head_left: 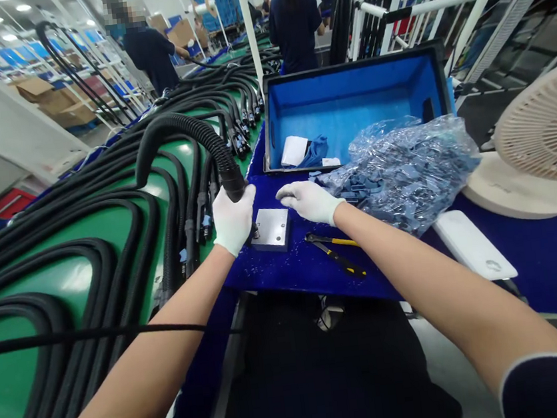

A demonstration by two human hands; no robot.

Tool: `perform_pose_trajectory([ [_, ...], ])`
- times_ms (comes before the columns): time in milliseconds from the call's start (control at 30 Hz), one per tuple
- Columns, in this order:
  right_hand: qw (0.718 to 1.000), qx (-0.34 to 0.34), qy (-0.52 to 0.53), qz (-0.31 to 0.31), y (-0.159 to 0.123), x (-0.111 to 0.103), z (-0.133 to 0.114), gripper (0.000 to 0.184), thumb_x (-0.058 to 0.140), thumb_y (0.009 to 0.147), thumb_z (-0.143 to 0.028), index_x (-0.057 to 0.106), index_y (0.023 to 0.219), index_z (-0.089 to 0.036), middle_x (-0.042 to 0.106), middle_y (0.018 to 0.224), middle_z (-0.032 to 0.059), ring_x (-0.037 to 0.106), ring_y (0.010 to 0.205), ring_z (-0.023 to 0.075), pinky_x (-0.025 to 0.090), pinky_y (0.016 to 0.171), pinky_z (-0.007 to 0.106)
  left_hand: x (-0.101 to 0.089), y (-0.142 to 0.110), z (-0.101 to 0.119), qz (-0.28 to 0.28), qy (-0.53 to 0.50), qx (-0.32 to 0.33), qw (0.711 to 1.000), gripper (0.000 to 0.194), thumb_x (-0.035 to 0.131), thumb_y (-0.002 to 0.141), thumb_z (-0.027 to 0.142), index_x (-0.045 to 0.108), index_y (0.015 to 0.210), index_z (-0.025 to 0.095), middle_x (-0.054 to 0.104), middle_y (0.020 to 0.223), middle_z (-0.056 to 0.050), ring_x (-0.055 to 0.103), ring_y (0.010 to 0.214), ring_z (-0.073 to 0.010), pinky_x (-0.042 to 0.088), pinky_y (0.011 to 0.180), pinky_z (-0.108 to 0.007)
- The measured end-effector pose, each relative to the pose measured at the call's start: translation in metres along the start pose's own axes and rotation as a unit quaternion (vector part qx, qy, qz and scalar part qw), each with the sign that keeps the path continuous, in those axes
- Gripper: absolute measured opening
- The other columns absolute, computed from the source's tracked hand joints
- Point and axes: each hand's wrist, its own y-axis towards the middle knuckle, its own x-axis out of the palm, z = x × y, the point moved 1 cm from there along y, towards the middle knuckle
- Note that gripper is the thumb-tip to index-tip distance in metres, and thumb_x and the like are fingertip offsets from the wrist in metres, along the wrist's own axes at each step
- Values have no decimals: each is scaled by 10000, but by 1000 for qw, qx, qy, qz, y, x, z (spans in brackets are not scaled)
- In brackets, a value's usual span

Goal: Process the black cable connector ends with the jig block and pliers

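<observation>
My left hand (234,222), in a white glove, is wrapped round the end of a black corrugated hose (222,155). The hose arches up and back to the left. Just right of that hand lies a metal block (271,228) with small holes and a fitting at its left edge. Above the block's right side, my gloved right hand (308,201) has its fingers drawn together; anything in them is too small to make out. Pliers (336,254) with black and yellow handles lie below the right hand. A clear plastic bag (405,171) of blue-grey plastic parts is beside it.
Many black hoses (89,271) cover the green conveyor (72,279) at left. Behind the bag stands a blue crate (346,100). A fan (550,124) and a white flat case (474,245) are at right. Two people in dark shirts stand further back.
</observation>
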Motion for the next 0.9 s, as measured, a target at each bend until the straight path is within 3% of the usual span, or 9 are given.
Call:
perform_pose_trajectory([
  [67,996,-55,70,22,-5,0,-17,305,524,996,-297,698,1236,-225,721,1213,56,658,1102,197,465,981,290,-1,2,-3,-34,-39,-14,999,202,675,831,349,620,933,184,509,563,49,465,478,-114,410,505,-252],
  [133,992,-50,112,41,-5,2,-30,295,611,927,-273,706,1192,-189,742,1115,65,674,993,201,484,896,290,-4,5,-7,-70,-66,-28,995,218,663,842,346,620,968,174,469,525,65,438,447,-111,397,489,-251],
  [300,983,-46,178,18,3,11,-52,167,643,797,-143,730,939,-155,723,861,17,620,752,145,439,715,238,-11,12,-10,-102,-33,3,994,254,666,847,330,646,1009,136,604,634,7,568,588,-142,480,625,-277],
  [367,982,-56,182,5,8,14,-56,96,643,827,-207,711,860,-149,682,771,4,569,678,129,396,652,238,-12,14,-10,-102,-23,14,994,227,670,843,318,649,973,133,636,705,-12,588,655,-145,494,683,-281],
  [500,983,-56,174,-19,19,22,-57,229,670,841,-339,665,725,-142,590,651,-19,476,611,112,313,603,253,-14,16,-14,-107,-24,2,994,216,676,837,320,639,943,136,637,735,-18,580,679,-145,492,689,-276],
  [633,967,-41,246,-52,32,33,-48,338,723,775,-449,671,660,-135,532,597,-43,445,585,98,288,576,252,-13,16,-17,-122,-64,-25,990,221,671,846,343,638,936,144,623,730,-17,573,664,-143,486,658,-268],
  [800,972,-7,228,-52,39,37,-44,433,719,751,-561,711,661,-137,529,563,-38,449,565,102,293,554,258,-15,15,-17,-119,-100,-36,987,270,667,875,422,619,961,171,614,741,-15,603,679,-149,523,693,-284],
  [900,978,-9,202,-59,36,35,-47,448,713,766,-600,755,741,-155,642,641,-5,533,604,121,345,566,251,-46,16,-27,-51,-100,-26,993,307,615,913,486,583,1005,195,639,832,-31,616,670,-131,535,665,-265],
])
